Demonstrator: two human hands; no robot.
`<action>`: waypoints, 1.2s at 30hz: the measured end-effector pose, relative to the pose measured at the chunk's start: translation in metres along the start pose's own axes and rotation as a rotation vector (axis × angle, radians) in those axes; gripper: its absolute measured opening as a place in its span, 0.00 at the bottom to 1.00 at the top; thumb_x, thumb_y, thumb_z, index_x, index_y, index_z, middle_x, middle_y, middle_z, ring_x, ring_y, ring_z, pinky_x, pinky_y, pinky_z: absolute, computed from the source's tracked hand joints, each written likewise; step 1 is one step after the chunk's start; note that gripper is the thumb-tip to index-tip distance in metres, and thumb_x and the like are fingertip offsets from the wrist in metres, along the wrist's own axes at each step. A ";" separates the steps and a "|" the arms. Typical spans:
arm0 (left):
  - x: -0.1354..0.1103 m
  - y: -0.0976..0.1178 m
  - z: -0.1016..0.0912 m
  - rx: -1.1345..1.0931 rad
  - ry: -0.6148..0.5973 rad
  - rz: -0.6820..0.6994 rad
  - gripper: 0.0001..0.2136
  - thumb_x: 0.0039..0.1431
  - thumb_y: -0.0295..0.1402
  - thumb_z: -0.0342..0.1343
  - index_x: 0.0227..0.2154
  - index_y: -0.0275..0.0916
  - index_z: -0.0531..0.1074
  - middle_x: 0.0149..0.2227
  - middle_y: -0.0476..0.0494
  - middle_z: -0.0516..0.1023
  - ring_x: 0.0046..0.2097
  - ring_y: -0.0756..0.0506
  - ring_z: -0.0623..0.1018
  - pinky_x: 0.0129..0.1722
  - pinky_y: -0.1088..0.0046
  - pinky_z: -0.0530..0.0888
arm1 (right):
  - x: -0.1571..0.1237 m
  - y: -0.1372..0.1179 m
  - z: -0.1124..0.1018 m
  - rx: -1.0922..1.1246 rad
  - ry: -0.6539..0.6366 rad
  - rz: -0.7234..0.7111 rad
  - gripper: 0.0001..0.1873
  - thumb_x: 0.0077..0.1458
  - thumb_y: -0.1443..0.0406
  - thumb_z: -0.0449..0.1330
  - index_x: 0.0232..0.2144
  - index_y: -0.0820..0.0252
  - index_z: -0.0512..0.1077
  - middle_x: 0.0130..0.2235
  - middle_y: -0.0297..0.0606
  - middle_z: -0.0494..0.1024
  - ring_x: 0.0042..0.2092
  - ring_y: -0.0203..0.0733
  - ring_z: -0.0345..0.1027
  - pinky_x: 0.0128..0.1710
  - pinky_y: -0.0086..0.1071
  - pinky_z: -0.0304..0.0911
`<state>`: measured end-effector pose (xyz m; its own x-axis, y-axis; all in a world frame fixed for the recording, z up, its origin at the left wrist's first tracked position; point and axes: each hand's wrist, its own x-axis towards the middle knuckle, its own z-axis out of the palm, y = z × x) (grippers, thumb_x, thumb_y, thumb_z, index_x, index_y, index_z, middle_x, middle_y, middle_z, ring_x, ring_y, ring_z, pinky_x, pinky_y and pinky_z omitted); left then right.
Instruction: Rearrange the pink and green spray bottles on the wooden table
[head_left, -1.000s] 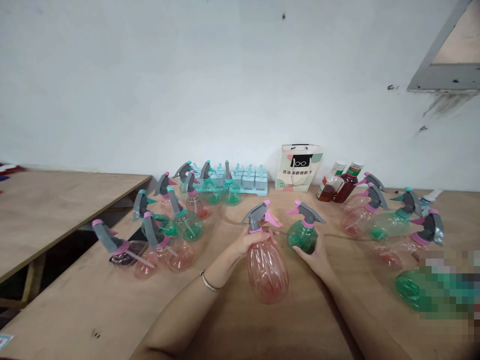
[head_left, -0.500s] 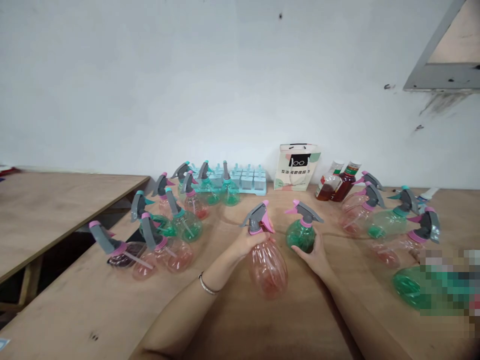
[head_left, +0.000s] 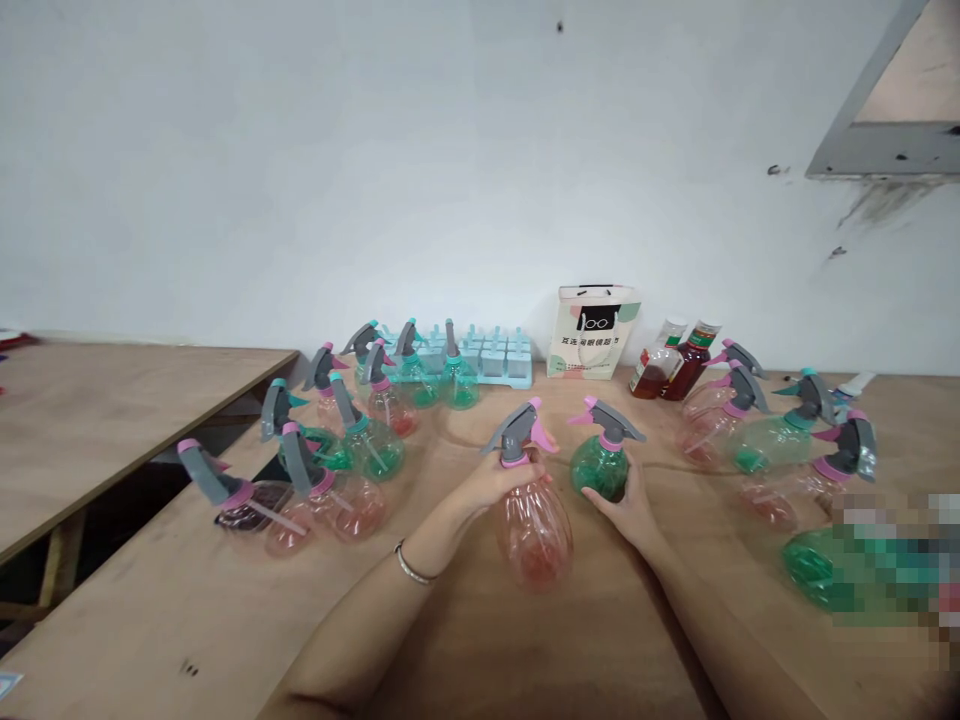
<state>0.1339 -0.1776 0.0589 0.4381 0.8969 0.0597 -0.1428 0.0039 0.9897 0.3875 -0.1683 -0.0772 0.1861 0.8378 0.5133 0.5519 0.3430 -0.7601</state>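
Pink spray bottle [head_left: 534, 525] neck clasped by left hand [head_left: 491, 480]; right hand [head_left: 628, 503] cups green bottle [head_left: 600, 468].

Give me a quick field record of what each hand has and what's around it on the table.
left hand: grips the neck of the pink spray bottle
right hand: cups the green spray bottle, which stands on the table
left side: cluster of spray bottles, pink and green
right side: more spray bottles
at wall: blue mould tray, paper bag, two brown bottles
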 end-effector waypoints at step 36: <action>0.049 -0.070 -0.140 1.024 1.171 0.508 0.38 0.49 0.45 0.67 0.59 0.32 0.61 0.56 0.25 0.70 0.60 0.30 0.69 0.60 0.49 0.66 | -0.002 0.002 0.001 -0.027 -0.012 0.048 0.47 0.43 0.44 0.66 0.58 0.59 0.56 0.56 0.53 0.66 0.59 0.62 0.62 0.59 0.59 0.58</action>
<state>0.0416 -0.0722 -0.0260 -0.4083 0.5427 0.7340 0.7687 -0.2292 0.5971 0.3875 -0.1685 -0.0802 0.2036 0.8581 0.4713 0.5641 0.2907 -0.7729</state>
